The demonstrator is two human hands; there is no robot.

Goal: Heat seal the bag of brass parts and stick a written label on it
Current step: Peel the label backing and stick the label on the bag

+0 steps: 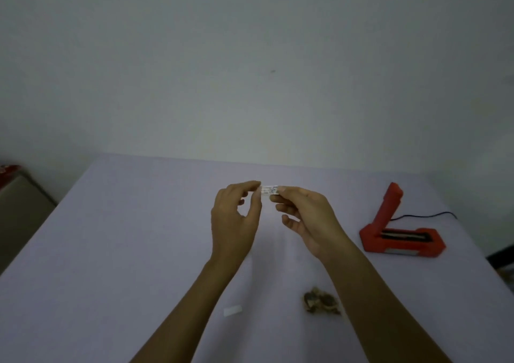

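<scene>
Pinching a small white paper label (269,190) with blurred blue marks, too faint to read, the left hand (235,218) and right hand (303,215) hold it between them above the pale lilac table (125,251), thumbs and forefingers closed on its ends. A clear bag of brass parts (321,303) lies near the front edge; a red heat sealer (400,234) stands open by the right edge.

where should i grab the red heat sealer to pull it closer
Grip the raised handle arm of the heat sealer from its left, the side nearer the hands. It stands up clear of the table, while the cord trails off behind to the right.
</scene>
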